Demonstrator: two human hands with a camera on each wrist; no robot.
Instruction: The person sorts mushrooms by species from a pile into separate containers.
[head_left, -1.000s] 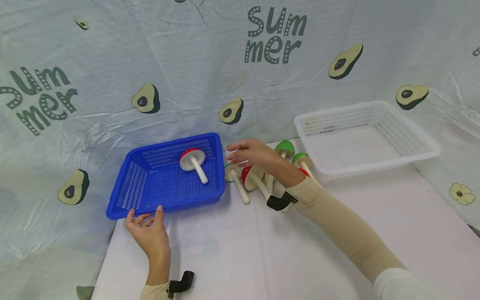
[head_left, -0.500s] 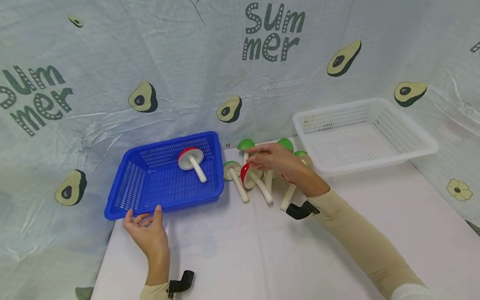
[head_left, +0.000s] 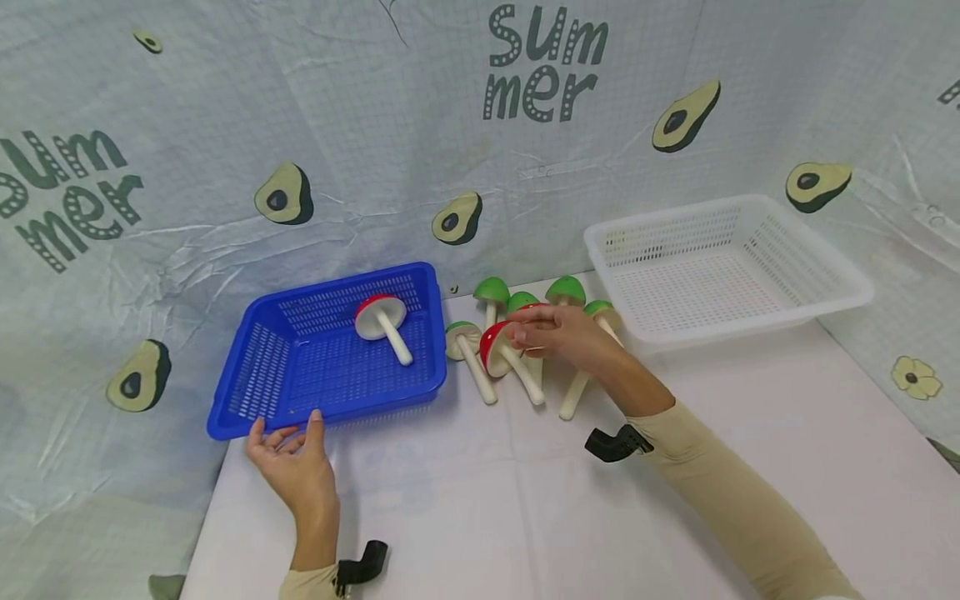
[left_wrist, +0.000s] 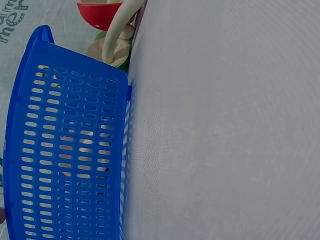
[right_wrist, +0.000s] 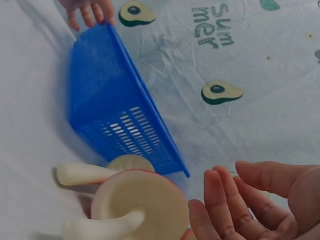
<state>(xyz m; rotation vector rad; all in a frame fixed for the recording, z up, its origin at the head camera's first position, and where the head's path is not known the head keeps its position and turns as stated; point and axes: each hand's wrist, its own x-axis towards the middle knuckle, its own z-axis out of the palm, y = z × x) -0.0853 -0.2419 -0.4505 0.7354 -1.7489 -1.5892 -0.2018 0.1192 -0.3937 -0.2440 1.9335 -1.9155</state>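
Note:
My left hand (head_left: 300, 475) is at the near rim of a blue plastic basket (head_left: 315, 371), its thumb and relaxed fingertips touching the rim. Inside that basket lies one toy mushroom with a red cap (head_left: 381, 321). My right hand (head_left: 562, 337) hovers above a group of toy mushrooms, its fingers loosely bent and holding nothing in the right wrist view. Just below its fingertips is a red-capped mushroom (head_left: 491, 350), its white stem toward me. Green-capped mushrooms (head_left: 492, 292) lie around it, and my right hand partly covers another red cap.
A white plastic basket (head_left: 697, 287) stands at the back right, beside the mushrooms. Behind everything hangs a cloth (head_left: 390, 167) printed with avocados and lettering. A white cloth covers the table (head_left: 465, 500).
My right hand has drawn back from beside the blue basket, moving right and toward me over the mushrooms. My left hand has stayed at the basket's rim.

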